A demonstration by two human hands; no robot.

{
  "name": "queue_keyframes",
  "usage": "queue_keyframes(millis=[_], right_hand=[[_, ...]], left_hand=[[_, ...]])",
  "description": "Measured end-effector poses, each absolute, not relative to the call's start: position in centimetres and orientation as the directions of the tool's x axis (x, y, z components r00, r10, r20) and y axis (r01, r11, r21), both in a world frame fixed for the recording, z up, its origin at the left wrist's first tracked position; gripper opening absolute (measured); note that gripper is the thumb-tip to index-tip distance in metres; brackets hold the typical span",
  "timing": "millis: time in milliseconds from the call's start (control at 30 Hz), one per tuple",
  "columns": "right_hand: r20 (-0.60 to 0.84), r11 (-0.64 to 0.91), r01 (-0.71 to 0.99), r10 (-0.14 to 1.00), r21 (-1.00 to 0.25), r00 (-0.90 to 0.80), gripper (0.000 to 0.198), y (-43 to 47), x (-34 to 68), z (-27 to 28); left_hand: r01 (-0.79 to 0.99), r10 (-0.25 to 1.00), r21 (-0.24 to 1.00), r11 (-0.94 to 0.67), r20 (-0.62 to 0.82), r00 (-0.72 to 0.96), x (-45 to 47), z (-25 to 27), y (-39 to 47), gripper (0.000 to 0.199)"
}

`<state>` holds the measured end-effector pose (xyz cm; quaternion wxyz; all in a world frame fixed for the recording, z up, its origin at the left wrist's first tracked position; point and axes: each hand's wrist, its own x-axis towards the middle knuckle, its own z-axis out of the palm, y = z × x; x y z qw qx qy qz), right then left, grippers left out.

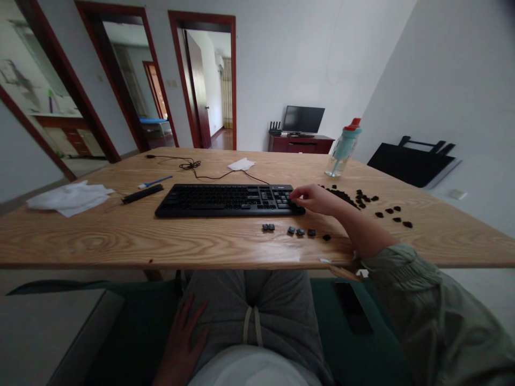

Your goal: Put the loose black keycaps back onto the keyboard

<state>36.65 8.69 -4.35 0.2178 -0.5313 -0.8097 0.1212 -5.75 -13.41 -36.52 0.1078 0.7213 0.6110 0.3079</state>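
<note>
A black keyboard (pixel 209 199) lies flat on the wooden table, most of its main block showing bare key sockets and a few keys in place. My right hand (pixel 311 198) is over the number pad at its right end, fingers bent together and touching the keys; whatever is between the fingertips is hidden. Loose keycaps (pixel 300 232) sit in a row in front of the keyboard, and a dark pile of keycaps (pixel 341 196) lies beyond my right wrist. My left hand (pixel 187 335) rests on my thigh, fingers spread, holding nothing.
Left of the keyboard are a blue-handled brush (pixel 156 182), a black bar (pixel 142 194) and crumpled white tissue (pixel 70 197). A cable (pixel 193 165) and another tissue (pixel 241 164) lie behind it. A water bottle (pixel 343 150) stands at back right; a phone (pixel 353 308) lies on the seat.
</note>
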Motion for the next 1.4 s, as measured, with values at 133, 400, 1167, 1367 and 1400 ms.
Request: queue_keyframes(millis=[133,400,1167,1367,1400], right_hand=[[0.24,0.393,0.825,0.917,-0.406,-0.319,0.023,8.7,36.8,-4.7],[0.213,0.364,0.849,0.929,-0.383,-0.303,0.023,9.4,36.8,-4.7],[0.34,0.458,0.851,0.867,-0.259,-0.364,0.021,8.6,37.1,-5.2],[0.362,0.589,0.792,0.781,-0.159,-0.508,0.022,8.4,37.3,-5.2],[0.36,0.592,0.79,0.78,-0.158,-0.513,0.023,8.4,37.2,-5.2]], left_hand=[[0.815,0.95,0.537,-0.219,0.306,0.054,-5.7,-36.3,-13.4,0.046],[0.811,0.949,0.536,-0.234,0.309,0.069,-5.7,-36.1,-13.5,0.046],[0.798,0.949,0.562,-0.219,0.312,0.041,-5.6,-36.0,-13.4,0.045],[0.799,0.949,0.558,-0.226,0.311,0.051,-5.6,-36.2,-13.4,0.045],[0.799,0.948,0.556,-0.23,0.313,0.055,-5.7,-36.2,-13.4,0.045]])
